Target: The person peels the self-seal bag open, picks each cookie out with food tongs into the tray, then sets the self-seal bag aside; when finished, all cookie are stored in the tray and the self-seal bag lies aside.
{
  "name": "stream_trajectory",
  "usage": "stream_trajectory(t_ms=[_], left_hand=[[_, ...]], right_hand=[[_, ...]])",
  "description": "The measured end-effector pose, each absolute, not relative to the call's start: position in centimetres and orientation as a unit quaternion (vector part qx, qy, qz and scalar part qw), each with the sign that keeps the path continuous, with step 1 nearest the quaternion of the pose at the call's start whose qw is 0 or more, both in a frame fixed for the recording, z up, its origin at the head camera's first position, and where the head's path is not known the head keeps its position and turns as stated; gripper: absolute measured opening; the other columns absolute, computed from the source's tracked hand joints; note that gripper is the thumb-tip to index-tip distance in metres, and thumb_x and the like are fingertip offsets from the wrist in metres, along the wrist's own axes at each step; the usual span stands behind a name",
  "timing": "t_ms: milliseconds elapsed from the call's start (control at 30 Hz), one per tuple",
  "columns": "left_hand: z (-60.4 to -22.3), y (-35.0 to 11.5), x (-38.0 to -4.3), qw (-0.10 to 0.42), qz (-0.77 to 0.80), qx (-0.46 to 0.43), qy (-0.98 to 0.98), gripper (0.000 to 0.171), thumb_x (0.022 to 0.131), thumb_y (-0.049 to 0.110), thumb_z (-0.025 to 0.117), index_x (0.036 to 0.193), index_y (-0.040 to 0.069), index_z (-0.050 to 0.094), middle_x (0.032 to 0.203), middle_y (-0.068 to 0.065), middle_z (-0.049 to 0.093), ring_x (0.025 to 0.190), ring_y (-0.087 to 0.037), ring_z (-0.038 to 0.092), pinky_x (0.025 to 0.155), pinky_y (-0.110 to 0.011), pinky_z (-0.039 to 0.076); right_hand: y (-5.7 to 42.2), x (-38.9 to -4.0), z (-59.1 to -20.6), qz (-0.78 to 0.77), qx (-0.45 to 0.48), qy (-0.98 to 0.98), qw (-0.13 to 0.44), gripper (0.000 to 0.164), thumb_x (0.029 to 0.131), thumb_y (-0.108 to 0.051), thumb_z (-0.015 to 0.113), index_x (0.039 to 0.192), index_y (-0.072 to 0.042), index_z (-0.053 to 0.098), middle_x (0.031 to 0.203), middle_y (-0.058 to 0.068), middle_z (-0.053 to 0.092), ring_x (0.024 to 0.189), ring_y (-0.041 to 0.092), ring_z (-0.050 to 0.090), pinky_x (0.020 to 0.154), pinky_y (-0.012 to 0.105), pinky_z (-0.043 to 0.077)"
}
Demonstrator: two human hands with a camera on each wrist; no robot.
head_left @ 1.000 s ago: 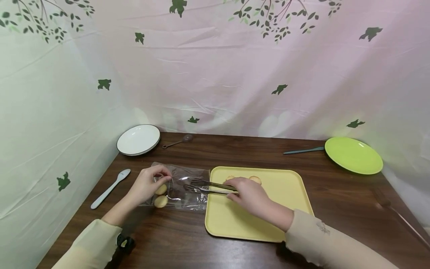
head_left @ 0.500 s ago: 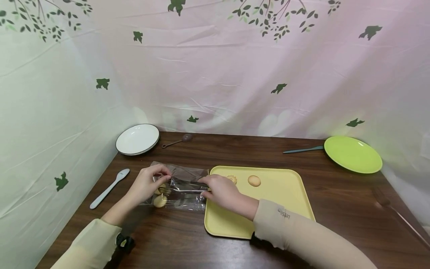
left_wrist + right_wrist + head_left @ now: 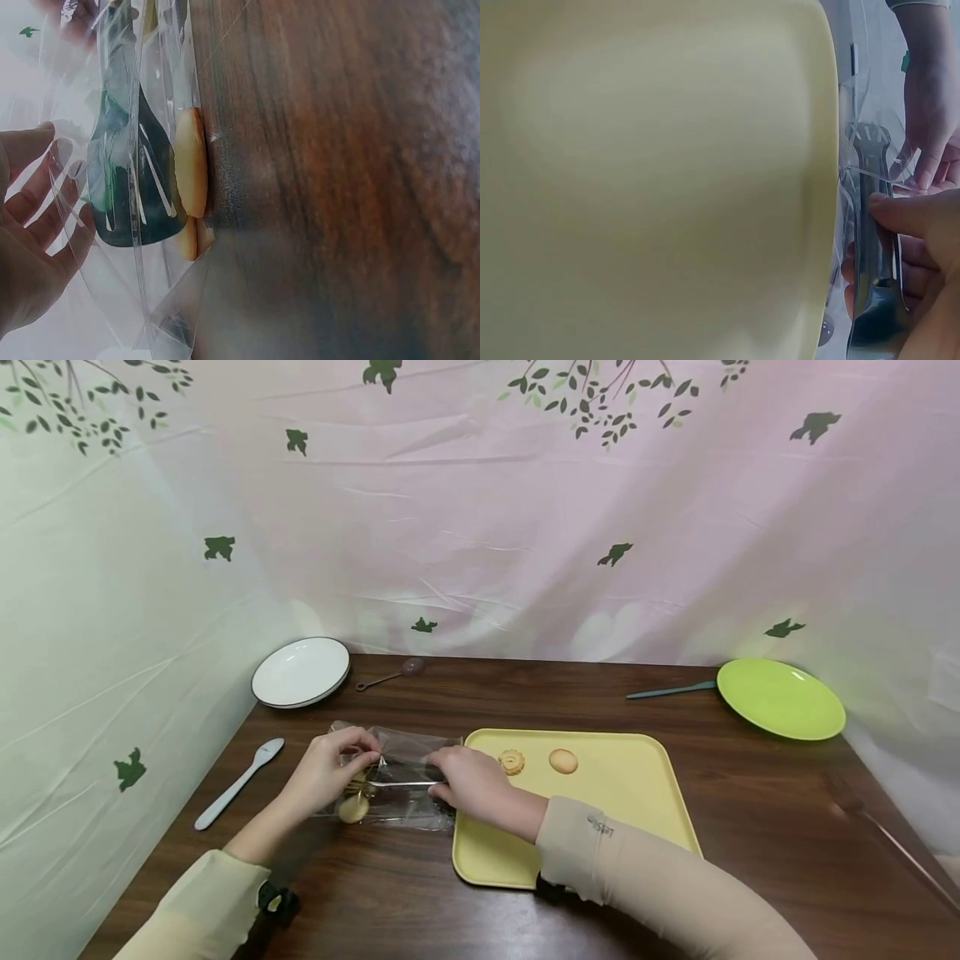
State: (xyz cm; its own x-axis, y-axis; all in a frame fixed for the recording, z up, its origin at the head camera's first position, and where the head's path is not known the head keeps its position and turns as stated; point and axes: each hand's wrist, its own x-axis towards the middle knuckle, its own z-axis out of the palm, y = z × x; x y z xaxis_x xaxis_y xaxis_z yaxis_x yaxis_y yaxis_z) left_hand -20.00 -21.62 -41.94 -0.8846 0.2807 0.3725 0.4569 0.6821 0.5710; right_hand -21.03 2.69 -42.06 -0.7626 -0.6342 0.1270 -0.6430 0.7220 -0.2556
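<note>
My left hand (image 3: 326, 772) pinches the upper layer of a clear plastic bag (image 3: 408, 818) that lies left of the yellow tray (image 3: 600, 827). My right hand (image 3: 476, 781) grips metal tongs (image 3: 871, 232), whose slotted ends reach inside the bag. One round cookie (image 3: 354, 809) shows in the bag near my left hand; in the left wrist view, a cookie (image 3: 191, 165) stands beside the tongs' broad end (image 3: 135, 187), with another partly behind it. On the tray sit a ridged cookie (image 3: 512, 762) and a smooth cookie (image 3: 563, 761). Glare and film partly hide the tong tips.
A white plate (image 3: 302, 672) and a small dark spoon (image 3: 390, 675) are at the back left, a pale knife (image 3: 238, 783) at the left. Back right, a green plate (image 3: 782, 697) lies beside a teal knife (image 3: 671, 690). A copper-coloured fork (image 3: 892, 837) lies far right.
My right hand has moved left from over the tray, carrying the tongs deeper into the bag and uncovering the two tray cookies. My left hand stays on the bag.
</note>
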Motion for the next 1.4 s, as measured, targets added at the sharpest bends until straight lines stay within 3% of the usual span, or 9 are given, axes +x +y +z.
stream_trajectory(t_ms=[433, 867, 1400], left_hand=[[-42.3, -21.9, -20.4, 0.139, -0.346, -0.214, -0.903, 0.012, 0.085, 0.009, 0.071, 0.086, 0.020, 0.066, 0.080, 0.008, 0.067, 0.076, -0.007, 0.062, 0.075, -0.036, 0.054], [-42.2, -21.6, -20.5, 0.141, -0.348, -0.219, -0.901, 0.012, 0.084, 0.008, 0.071, 0.086, 0.019, 0.066, 0.080, 0.010, 0.066, 0.076, -0.007, 0.062, 0.075, -0.037, 0.054], [-42.3, -21.6, -20.4, 0.132, -0.346, -0.213, -0.904, 0.007, 0.086, 0.011, 0.070, 0.088, 0.017, 0.067, 0.082, 0.008, 0.067, 0.078, -0.009, 0.063, 0.073, -0.037, 0.054]], right_hand=[[3.7, -21.1, -42.1, 0.161, 0.319, -0.934, 0.033, 0.041, 0.085, -0.029, 0.071, 0.123, -0.018, 0.063, 0.123, 0.000, 0.064, 0.112, 0.018, 0.060, 0.086, 0.036, 0.052], [4.0, -21.3, -42.0, 0.163, 0.323, -0.931, 0.036, 0.038, 0.084, -0.027, 0.072, 0.121, -0.019, 0.064, 0.121, -0.001, 0.065, 0.108, 0.018, 0.062, 0.082, 0.036, 0.053], [8.8, -20.1, -40.8, 0.212, 0.295, -0.931, 0.032, 0.036, 0.082, -0.024, 0.074, 0.117, -0.018, 0.066, 0.116, 0.000, 0.067, 0.108, 0.019, 0.062, 0.080, 0.038, 0.053]])
